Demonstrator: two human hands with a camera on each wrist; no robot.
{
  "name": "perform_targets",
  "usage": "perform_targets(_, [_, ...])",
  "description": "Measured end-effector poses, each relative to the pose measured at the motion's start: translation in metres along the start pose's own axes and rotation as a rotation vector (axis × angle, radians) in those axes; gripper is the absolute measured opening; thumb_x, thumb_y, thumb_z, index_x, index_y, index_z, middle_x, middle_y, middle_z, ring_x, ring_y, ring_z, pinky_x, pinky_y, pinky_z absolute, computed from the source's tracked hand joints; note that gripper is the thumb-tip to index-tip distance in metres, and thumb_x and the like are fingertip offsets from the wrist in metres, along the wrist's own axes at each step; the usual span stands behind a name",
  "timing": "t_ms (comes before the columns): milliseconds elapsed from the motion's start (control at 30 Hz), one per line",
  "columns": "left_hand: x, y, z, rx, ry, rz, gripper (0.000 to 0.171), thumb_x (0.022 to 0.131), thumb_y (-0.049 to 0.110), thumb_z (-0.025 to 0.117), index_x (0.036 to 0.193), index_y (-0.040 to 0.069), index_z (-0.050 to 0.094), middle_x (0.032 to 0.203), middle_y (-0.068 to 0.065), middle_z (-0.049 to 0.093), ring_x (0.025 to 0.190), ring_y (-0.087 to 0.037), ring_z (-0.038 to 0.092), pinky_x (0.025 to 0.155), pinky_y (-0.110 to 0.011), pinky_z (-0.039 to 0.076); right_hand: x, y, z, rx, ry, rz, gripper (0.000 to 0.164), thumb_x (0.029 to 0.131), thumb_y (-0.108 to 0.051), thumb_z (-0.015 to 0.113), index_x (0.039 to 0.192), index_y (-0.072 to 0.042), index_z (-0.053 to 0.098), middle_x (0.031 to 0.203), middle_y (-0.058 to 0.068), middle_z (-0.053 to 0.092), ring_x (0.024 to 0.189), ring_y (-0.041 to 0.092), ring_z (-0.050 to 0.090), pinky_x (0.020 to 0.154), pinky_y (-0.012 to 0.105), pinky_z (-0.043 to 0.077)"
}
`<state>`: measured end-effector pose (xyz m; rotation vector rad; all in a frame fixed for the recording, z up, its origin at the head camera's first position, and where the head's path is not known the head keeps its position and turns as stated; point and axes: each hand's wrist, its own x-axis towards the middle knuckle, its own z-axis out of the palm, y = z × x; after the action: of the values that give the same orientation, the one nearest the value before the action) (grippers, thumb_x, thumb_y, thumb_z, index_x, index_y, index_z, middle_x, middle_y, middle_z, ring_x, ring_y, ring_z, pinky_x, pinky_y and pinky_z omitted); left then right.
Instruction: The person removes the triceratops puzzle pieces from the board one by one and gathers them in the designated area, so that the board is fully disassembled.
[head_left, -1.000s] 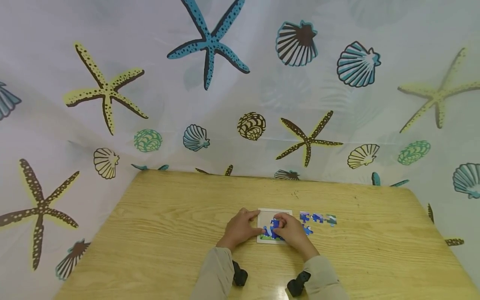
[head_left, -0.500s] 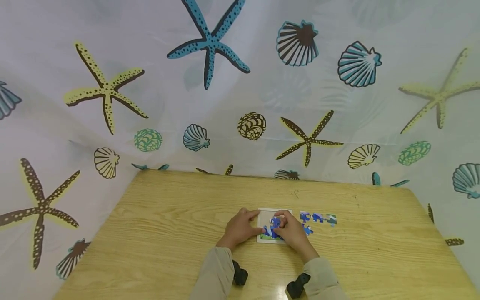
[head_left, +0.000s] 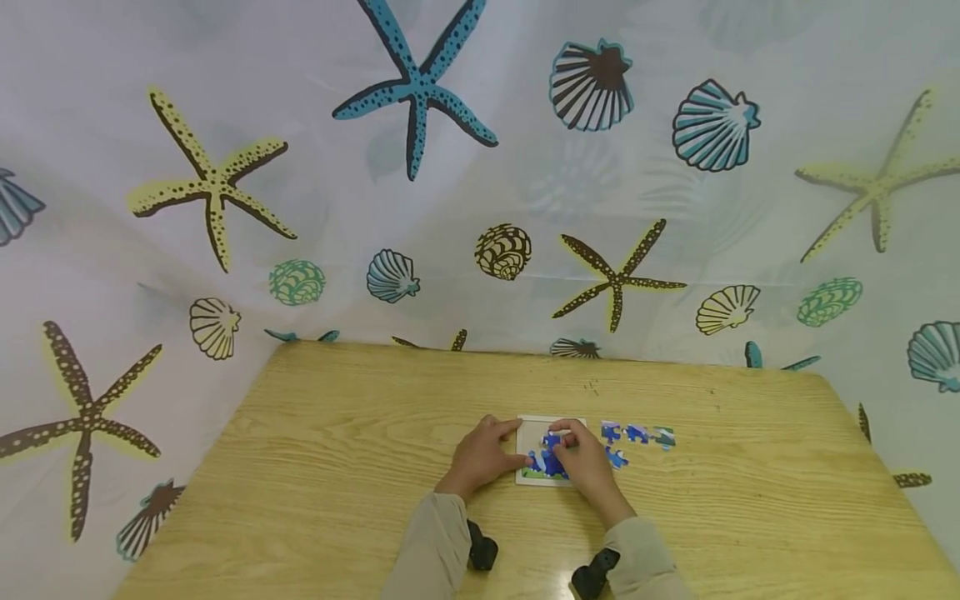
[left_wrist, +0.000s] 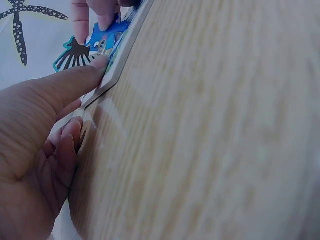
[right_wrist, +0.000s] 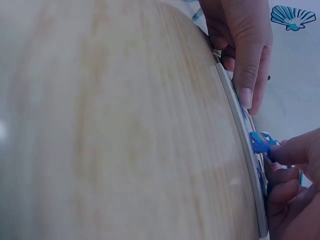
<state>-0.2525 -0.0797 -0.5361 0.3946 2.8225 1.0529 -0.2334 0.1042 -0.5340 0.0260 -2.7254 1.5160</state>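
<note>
A small jigsaw board (head_left: 529, 481) with a pale frame lies on the table, with blue and green pieces along its near part. My left hand (head_left: 482, 457) holds its left side, the thumb pressing on top near the pieces. My right hand (head_left: 588, 461) pinches a blue jigsaw piece (right_wrist: 260, 143) between thumb and finger, above the board's right half. That piece looks tilted in the right wrist view. In the left wrist view, the left thumb (left_wrist: 85, 80) lies over the board's frame. My right hand hides part of the board's right side.
Several loose jigsaw pieces (head_left: 636, 433) lie just right of the board, one single piece (head_left: 617, 457) nearer my right hand. The wooden table (head_left: 337, 467) is backed by a hanging sheet (head_left: 450, 192) printed with shells and starfish. Black devices (head_left: 482, 550) sit at both wrists.
My right fingers have shifted slightly over the board, and the pinched piece has turned a little. The left hand keeps its place on the board.
</note>
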Motion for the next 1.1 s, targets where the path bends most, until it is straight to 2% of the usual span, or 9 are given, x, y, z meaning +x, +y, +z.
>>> perform_targets(167, [0.0,0.0,0.002,-0.005,-0.003,-0.013,0.07,0.075,0.039,0.079,0.135,0.013,0.055,0.088,0.001,0.044,0.068,-0.014,0.04,0.061,-0.028,0.032,-0.002,0.0,-0.005,0.064,0.037,0.024,0.015,0.091,-0.003,0.059,0.103,-0.005,0.066,0.088,0.006,0.058,0.079,0.016,0.052,0.071,0.032,0.043])
perform_targets(400, [0.0,-0.002,0.004,-0.015,-0.004,-0.018,0.07,0.075,0.04,0.079,0.136,0.015,0.055,0.09,0.002,0.046,0.07,-0.014,0.042,0.063,-0.03,0.033,-0.003,0.006,-0.027,0.164,0.054,0.096,0.015,0.091,-0.005,0.06,0.103,-0.002,0.068,0.092,0.008,0.059,0.082,0.019,0.052,0.066,0.027,0.044])
perform_targets(567, [0.001,-0.001,0.003,-0.019,0.004,-0.007,0.069,0.075,0.039,0.079,0.135,0.015,0.055,0.087,0.002,0.045,0.068,-0.015,0.04,0.062,-0.03,0.032,-0.006,0.016,-0.055,0.159,0.105,0.08,0.015,0.091,-0.007,0.061,0.102,-0.001,0.069,0.088,0.007,0.061,0.078,0.017,0.053,0.062,0.025,0.043])
perform_targets(767, [0.001,0.0,0.001,-0.011,0.0,-0.013,0.069,0.076,0.039,0.078,0.136,0.015,0.055,0.087,0.002,0.044,0.068,-0.014,0.04,0.062,-0.03,0.031,-0.01,0.033,-0.084,0.113,0.119,0.177,0.021,0.093,-0.009,0.058,0.109,0.001,0.067,0.101,0.012,0.063,0.082,0.014,0.053,0.065,0.022,0.043])
perform_targets(1100, [0.0,-0.001,0.001,-0.015,-0.012,-0.008,0.069,0.077,0.04,0.077,0.137,0.016,0.053,0.087,0.002,0.044,0.067,-0.014,0.039,0.061,-0.029,0.03,-0.02,0.054,-0.104,0.089,0.13,0.242,0.024,0.093,-0.009,0.058,0.111,0.004,0.065,0.112,0.017,0.061,0.084,0.011,0.051,0.066,0.02,0.043])
